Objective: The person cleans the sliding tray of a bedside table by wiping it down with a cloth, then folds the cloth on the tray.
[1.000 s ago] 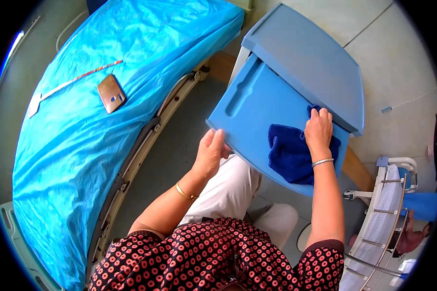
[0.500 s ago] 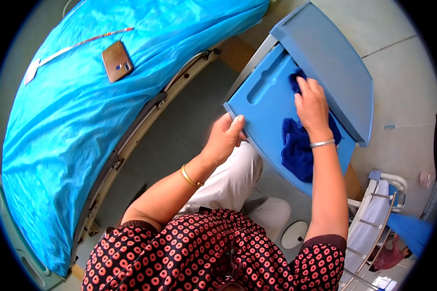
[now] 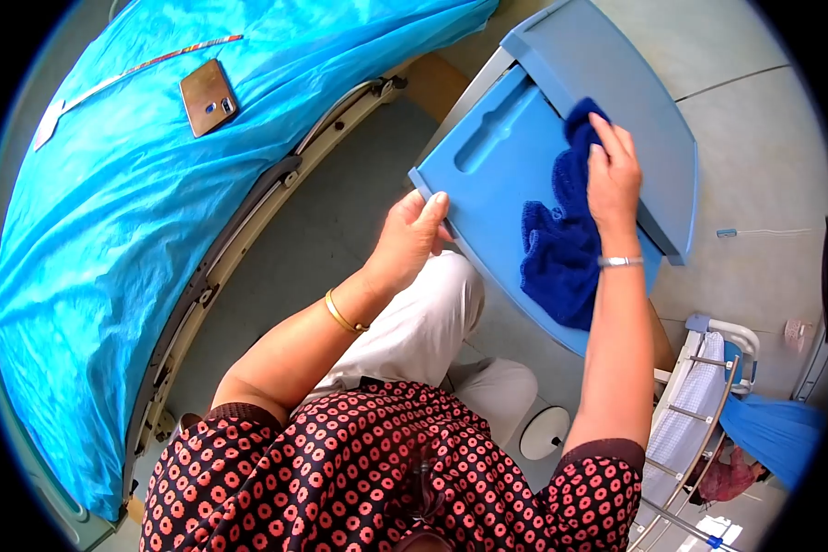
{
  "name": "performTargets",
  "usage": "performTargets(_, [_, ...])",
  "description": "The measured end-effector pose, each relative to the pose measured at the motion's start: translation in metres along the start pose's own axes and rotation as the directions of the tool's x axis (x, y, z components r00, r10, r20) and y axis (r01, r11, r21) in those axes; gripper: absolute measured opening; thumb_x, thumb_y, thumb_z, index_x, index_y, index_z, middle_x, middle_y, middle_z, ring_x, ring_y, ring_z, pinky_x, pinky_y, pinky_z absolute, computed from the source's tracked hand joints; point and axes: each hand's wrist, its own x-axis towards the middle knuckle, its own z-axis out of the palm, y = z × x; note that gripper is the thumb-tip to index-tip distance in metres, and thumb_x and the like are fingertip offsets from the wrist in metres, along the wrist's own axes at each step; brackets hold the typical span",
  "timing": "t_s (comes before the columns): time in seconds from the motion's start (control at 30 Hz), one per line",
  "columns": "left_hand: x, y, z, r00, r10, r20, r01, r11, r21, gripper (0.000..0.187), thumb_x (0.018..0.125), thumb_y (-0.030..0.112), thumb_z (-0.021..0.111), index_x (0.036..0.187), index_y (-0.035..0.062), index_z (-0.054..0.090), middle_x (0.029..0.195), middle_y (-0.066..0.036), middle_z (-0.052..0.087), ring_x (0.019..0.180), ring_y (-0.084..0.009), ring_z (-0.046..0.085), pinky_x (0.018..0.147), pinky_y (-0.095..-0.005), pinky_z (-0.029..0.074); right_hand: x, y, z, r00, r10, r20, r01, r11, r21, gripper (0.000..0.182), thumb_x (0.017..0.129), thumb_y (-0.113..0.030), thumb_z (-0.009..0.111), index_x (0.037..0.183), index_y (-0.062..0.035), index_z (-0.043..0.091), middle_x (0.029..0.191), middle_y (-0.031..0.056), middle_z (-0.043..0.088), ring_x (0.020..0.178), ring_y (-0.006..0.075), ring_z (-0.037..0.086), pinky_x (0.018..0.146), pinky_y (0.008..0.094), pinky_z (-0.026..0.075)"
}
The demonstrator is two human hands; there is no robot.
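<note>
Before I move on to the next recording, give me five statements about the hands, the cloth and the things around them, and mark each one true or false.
1. The right hand holds the dark blue cloth. True.
2. The left hand is also on the cloth. False: it holds the edge of the light-blue board.
3. The board sticks out from under the cabinet top. True.
4. The phone lies on the board. False: it lies on the bright blue sheet.
5. The gold bangle is on the right arm. False: it is on the left arm; the right one wears a silver-coloured band.
</note>
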Motion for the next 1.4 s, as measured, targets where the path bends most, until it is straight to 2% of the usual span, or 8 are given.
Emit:
performTargets(0.23, [-0.013,-0.002,0.015,0.945,0.118,-0.305,-0.146,0.987,-0.069,0.027,0.094,0.029,0.052,0.112,0.0083,0.047,0.087,0.000,0.057,0.069,-0.0068,0.054,0.059,-0.0211,0.046,-0.022,0.007,-0.020,0.999,0.018,-0.032,-0.021,0.994,-0.103,0.038,0.077,-0.004,0.062,0.114,-0.0104,0.061,0.116,0.0158,0.054,0.105,0.0319,0.054,0.092,0.0374,0.043])
performTargets(0.4, [-0.024,0.005,0.021,0.552,0.826,-0.113,-0.565,0.471,0.677,0.025,0.080,-0.002,0.057,0.104,0.0028,0.053,0.102,-0.010,0.053,0.091,-0.0203,0.054,0.077,-0.0275,0.044,-0.085,0.049,-0.073,0.992,0.108,-0.069,-0.124,0.942,-0.310,0.027,0.077,-0.006,0.063,0.104,-0.0049,0.064,0.104,0.0131,0.059,0.099,0.0307,0.055,0.088,0.0375,0.044])
performTargets(0.6, [-0.004,0.054,0.097,0.654,0.573,0.494,-0.697,0.203,0.687,0.019,0.078,-0.002,0.059,0.097,-0.0007,0.058,0.102,-0.017,0.060,0.094,-0.0300,0.059,0.081,-0.0334,0.047,-0.117,0.077,-0.112,0.972,0.235,0.029,-0.196,0.869,-0.455,0.027,0.082,-0.010,0.059,0.107,-0.0022,0.062,0.113,0.0149,0.057,0.105,0.0319,0.052,0.090,0.0377,0.043])
performTargets(0.83, [0.093,0.033,0.133,0.678,0.514,0.524,-0.566,-0.089,0.820,0.025,0.082,0.013,0.059,0.103,0.0001,0.059,0.103,-0.017,0.060,0.101,-0.0347,0.056,0.086,-0.0395,0.046,-0.073,0.110,-0.092,0.981,0.193,-0.025,-0.178,0.842,-0.508,0.031,0.087,-0.021,0.057,0.113,-0.0038,0.060,0.117,0.0155,0.055,0.109,0.0321,0.050,0.094,0.0393,0.042])
performTargets(1.0, [0.101,0.042,0.138,0.754,0.099,0.649,-0.551,-0.441,0.708,0.020,0.080,0.015,0.059,0.093,0.0009,0.063,0.097,-0.013,0.061,0.101,-0.0309,0.054,0.087,-0.0385,0.045,-0.053,0.124,-0.079,0.936,0.352,-0.026,-0.336,0.865,-0.372,0.037,0.093,-0.036,0.044,0.107,-0.0090,0.064,0.116,0.0094,0.058,0.106,0.0313,0.051,0.092,0.0398,0.042])
performTargets(1.13, [0.079,0.065,0.126,0.661,0.181,0.728,-0.704,-0.186,0.686,0.014,0.079,0.011,0.059,0.088,0.0010,0.063,0.093,-0.013,0.062,0.088,-0.0330,0.059,0.078,-0.0368,0.048,-0.039,0.116,-0.096,0.877,0.479,0.046,-0.424,0.813,-0.398,0.037,0.092,-0.038,0.043,0.097,-0.0120,0.068,0.110,0.0060,0.061,0.102,0.0300,0.054,0.087,0.0396,0.044])
performTargets(1.3, [0.084,0.092,0.121,0.684,0.572,0.453,-0.694,0.319,0.645,0.011,0.074,0.000,0.064,0.086,-0.0010,0.062,0.087,-0.011,0.063,0.069,-0.0204,0.058,0.062,-0.0271,0.048,-0.048,0.167,-0.081,0.874,0.465,-0.141,-0.472,0.881,-0.024,0.038,0.089,-0.040,0.048,0.084,-0.0091,0.069,0.098,0.0054,0.063,0.090,0.0289,0.058,0.076,0.0380,0.045])
performTargets(1.4, [0.093,0.094,0.127,0.565,0.576,0.591,-0.772,0.118,0.624,0.012,0.080,-0.003,0.059,0.092,-0.0022,0.057,0.095,-0.009,0.063,0.083,-0.0177,0.061,0.071,-0.0286,0.049,-0.044,0.168,-0.083,0.848,0.506,-0.156,-0.517,0.856,-0.032,0.037,0.087,-0.039,0.052,0.082,-0.0070,0.069,0.096,0.0053,0.063,0.086,0.0266,0.058,0.072,0.0356,0.045])
